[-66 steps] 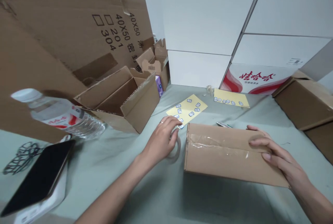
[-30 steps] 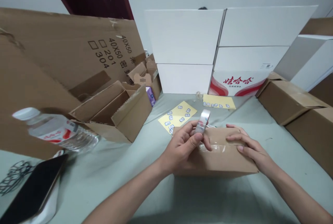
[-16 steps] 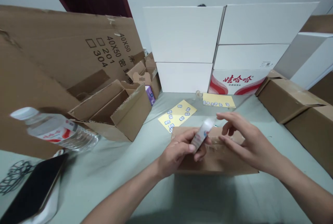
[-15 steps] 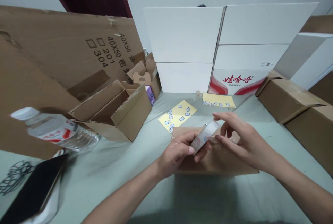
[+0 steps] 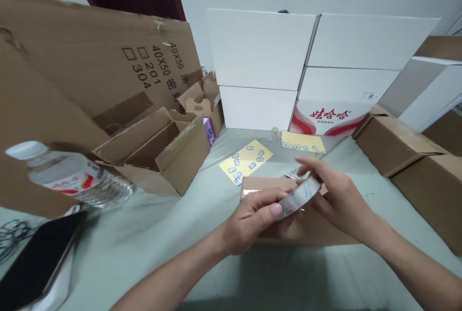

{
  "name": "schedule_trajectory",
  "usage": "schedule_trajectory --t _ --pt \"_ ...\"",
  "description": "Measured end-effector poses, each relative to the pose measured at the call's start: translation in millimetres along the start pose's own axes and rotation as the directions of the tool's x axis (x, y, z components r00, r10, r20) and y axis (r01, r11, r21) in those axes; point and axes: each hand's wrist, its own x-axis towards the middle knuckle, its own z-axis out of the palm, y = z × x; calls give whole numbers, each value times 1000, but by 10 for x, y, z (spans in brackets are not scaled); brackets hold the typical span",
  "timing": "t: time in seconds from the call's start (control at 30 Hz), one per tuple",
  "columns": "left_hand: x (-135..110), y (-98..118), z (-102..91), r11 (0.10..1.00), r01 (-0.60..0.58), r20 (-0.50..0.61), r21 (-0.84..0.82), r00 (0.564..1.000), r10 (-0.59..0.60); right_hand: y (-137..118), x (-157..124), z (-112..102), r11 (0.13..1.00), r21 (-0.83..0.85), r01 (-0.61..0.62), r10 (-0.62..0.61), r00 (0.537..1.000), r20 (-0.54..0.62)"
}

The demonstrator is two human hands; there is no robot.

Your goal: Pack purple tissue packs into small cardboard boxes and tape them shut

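My left hand (image 5: 252, 214) is closed on the near end of a roll of tape (image 5: 298, 199), its thumb pressed on the printed whitish band. At the roll's far end, the bent fingers of my right hand (image 5: 334, 195) close around it, partly hidden behind it. Beneath both hands lies a closed brown cardboard box (image 5: 310, 231) with a shiny strip of clear tape at its left end. Just behind the roll, a thin metal thing (image 5: 289, 175) shows on the box; its kind is hidden.
Two yellow sheets with small labels, a left sheet (image 5: 247, 161) and a right sheet (image 5: 303, 141), lie behind the box. On the left are an open carton (image 5: 184, 161), a water bottle (image 5: 79, 176) and a phone (image 5: 39, 258). Brown boxes (image 5: 429, 181) line the right; white cartons (image 5: 263, 51) stand behind.
The roll of tape has moved slightly right and turned, showing more of its printed band. My right hand's fingers have come in against its far end. The view has shifted slightly.
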Motion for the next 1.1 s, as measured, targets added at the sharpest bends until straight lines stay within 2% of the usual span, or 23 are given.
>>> schedule_trajectory --t 0.07,0.13,0.17,0.27,0.3,0.37,0.43,0.5,0.57,0.6,0.63,0.7,0.73,0.77,0.8,0.87,0.93,1.03,1.1 --pt "-25 9 29 953 -111 -75 282 988 137 -27 5 -31 999 31 -32 34 996 -78" --pt "-43 4 55 793 -199 -96 576 946 308 -86 -15 -73 990 116 -82 97 987 -130" --pt "-47 -6 66 696 -224 -86 683 921 381 -125 -33 -87 978 183 -101 121 987 -102" --pt "-42 -53 90 428 -254 -4 867 857 516 -251 -84 -60 928 339 -154 133 988 83" --pt "-38 -72 99 352 -251 20 902 837 547 -283 -91 -29 917 359 -174 140 983 121" --pt "-29 -110 119 233 -210 26 950 794 607 -316 -86 42 902 375 -214 180 976 123" --pt "-26 -154 142 188 -136 -20 973 758 652 -300 -70 93 886 403 -230 205 973 104" --pt "-29 -199 157 213 -106 -81 971 695 714 -247 -63 99 878 420 -230 220 973 73" --pt "-35 -228 150 298 -150 -158 943 587 794 -177 -73 65 872 435 -226 236 971 31" --pt "-39 -228 136 387 -168 -231 906 571 788 -145 -83 39 866 451 -217 233 972 21" --pt "-43 -217 116 505 -170 -313 846 609 729 -116 -93 12 857 471 -208 224 974 24" --pt "-55 -160 61 736 -76 -407 673 792 455 -78 -107 -33 840 511 -183 193 981 34" --pt "-62 -120 30 799 -7 -396 602 866 306 -68 -109 -47 830 529 -176 188 982 31" --pt "-72 -78 0 824 41 -360 565 911 201 -63 -109 -56 818 547 -179 197 980 26" --pt "-82 -37 -28 826 59 -313 560 939 145 -60 -107 -58 804 563 -191 219 976 18" --pt "-100 28 -66 806 66 -224 588 971 84 -58 -104 -51 769 595 -232 279 960 13" --pt "-112 64 -76 780 96 -173 619 985 16 -52 -111 -39 725 630 -277 336 942 28" --pt "-116 63 -56 745 143 -205 651 979 -9 -45 -133 -33 647 690 -325 406 913 49" --pt "-117 37 -39 733 142 -229 665 973 20 -48 -142 -48 635 690 -347 452 891 32"
